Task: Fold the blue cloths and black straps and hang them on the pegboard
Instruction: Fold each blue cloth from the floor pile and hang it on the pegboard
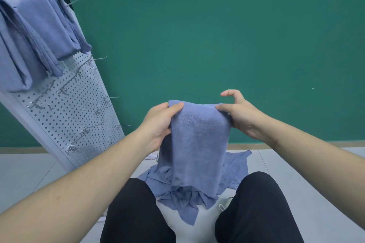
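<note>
A folded blue cloth [195, 144] hangs in front of me, held up by its top edge. My left hand [160, 122] pinches its top left corner between thumb and fingers. My right hand [237, 112] pinches the top right corner with the thumb, its index finger raised and curled. Below, a loose pile of blue cloths [183, 199] lies on the floor between my knees. The white pegboard [75, 108] leans at the left with metal hooks. Folded blue cloths [37, 37] hang across its upper hooks. No black straps show.
A green wall [217, 35] fills the background. The grey tiled floor [296, 173] spreads to the right. My black-trousered knees [256, 203] frame the cloth pile. Bare hooks [102, 102] stick out from the lower pegboard.
</note>
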A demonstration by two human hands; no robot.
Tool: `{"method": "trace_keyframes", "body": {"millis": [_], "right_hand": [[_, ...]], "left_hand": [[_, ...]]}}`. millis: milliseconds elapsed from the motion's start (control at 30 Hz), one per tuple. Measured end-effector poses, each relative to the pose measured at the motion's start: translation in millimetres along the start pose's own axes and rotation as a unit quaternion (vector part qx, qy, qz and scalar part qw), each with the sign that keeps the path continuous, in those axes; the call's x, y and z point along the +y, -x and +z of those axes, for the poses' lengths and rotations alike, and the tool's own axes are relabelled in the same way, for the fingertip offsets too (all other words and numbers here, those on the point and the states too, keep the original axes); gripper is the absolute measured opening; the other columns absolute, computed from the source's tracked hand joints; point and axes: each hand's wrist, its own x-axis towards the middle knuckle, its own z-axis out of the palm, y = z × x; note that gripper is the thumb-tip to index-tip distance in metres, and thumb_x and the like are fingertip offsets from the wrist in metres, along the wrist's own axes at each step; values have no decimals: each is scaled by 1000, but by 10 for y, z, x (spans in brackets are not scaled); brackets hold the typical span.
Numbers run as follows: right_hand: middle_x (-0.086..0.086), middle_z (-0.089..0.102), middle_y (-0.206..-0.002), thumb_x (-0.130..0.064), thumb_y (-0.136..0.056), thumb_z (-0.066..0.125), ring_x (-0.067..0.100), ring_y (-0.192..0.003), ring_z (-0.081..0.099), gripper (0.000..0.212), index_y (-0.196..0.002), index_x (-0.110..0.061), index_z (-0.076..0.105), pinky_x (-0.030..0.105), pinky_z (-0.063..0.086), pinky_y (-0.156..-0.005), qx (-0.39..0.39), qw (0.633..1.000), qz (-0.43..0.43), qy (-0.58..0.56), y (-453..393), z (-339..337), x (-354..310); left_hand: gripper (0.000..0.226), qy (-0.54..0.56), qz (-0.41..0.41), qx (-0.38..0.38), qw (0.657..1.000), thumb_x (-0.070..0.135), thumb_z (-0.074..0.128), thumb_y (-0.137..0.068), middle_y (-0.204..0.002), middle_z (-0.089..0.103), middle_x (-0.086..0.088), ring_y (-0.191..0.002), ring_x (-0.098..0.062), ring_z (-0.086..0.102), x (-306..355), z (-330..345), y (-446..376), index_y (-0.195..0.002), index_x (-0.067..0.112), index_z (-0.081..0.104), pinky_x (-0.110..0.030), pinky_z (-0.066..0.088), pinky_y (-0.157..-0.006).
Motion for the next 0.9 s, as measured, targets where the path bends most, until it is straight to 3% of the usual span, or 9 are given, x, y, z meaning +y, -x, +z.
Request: {"method": "trace_keyframes", "body": {"millis": [100, 233, 333, 467, 567, 733, 833, 900], "right_hand": [[-1, 70, -92, -15, -98, 57, 13, -77, 58, 17, -107, -26, 68, 29, 48, -73, -31, 997, -32, 57, 12, 15, -64], [-9, 72, -104, -18, -97, 59, 6, -89, 61, 21, -110, -24, 75, 31, 53, -91, -45, 994, -45, 87, 2, -14, -148], [-7, 72, -104, -17, -95, 63, 7, -86, 58, 19, -107, -22, 76, 29, 54, -90, -34, 995, -47, 82, -5, -45, -211], [-5, 70, -98, -13, -92, 68, 8, -84, 58, 18, -106, -18, 77, 28, 54, -90, -37, 995, -39, 80, -21, -88, -280], [-5, 71, -99, -12, -90, 70, 6, -86, 60, 19, -107, -17, 77, 24, 54, -85, -44, 992, -41, 107, -34, -138, -334], [-8, 74, -101, -12, -86, 75, 5, -94, 64, 22, -107, -18, 77, 23, 52, -80, -63, 986, -38, 148, -41, -194, -385], [-9, 76, -103, -12, -82, 79, 7, -103, 68, 23, -103, -22, 78, 24, 55, -87, -68, 975, -57, 205, -39, -220, -397], [-8, 77, -100, -14, -79, 80, 11, -101, 71, 25, -102, -25, 78, 25, 55, -91, -55, 960, -78, 264, -31, -223, -400]], "left_hand": [[17, -48, 12, 19, 999, 31, 74, -88, -93, 76, 3, -82, -15, 67, 33, -68, -39, -89, 14, 69, -30, 54, -80], [32, -80, 20, 36, 996, 38, 82, -75, -88, 63, -4, -81, -19, 55, 77, -135, -76, -82, 19, 56, -36, 48, -78], [30, -73, 26, 54, 996, 24, 80, -84, -91, 62, -8, -80, -21, 57, 122, -154, -107, -79, 19, 51, -34, 52, -73], [34, -45, 12, 15, 999, 12, 79, -85, -99, 70, -12, -77, -20, 63, 205, -150, -81, -108, 18, 56, -29, 53, -71], [39, -91, 22, -20, 995, 7, 78, -84, -114, 72, -11, -92, -18, 68, 230, -156, -91, -120, 18, 65, -22, 53, -74], [36, -243, 61, 0, 968, 5, 81, -79, -102, 75, 4, -95, -8, 69, 254, -167, -114, -113, 15, 75, -19, 51, -91], [31, -300, 75, 7, 951, 8, 80, -80, -100, 74, 10, -93, -4, 67, 286, -153, -102, -108, 20, 77, -13, 46, -80], [25, -338, 95, 8, 936, 9, 79, -81, -98, 75, 11, -93, -7, 67, 307, -140, -104, -99, 25, 78, -17, 49, -79]]}}
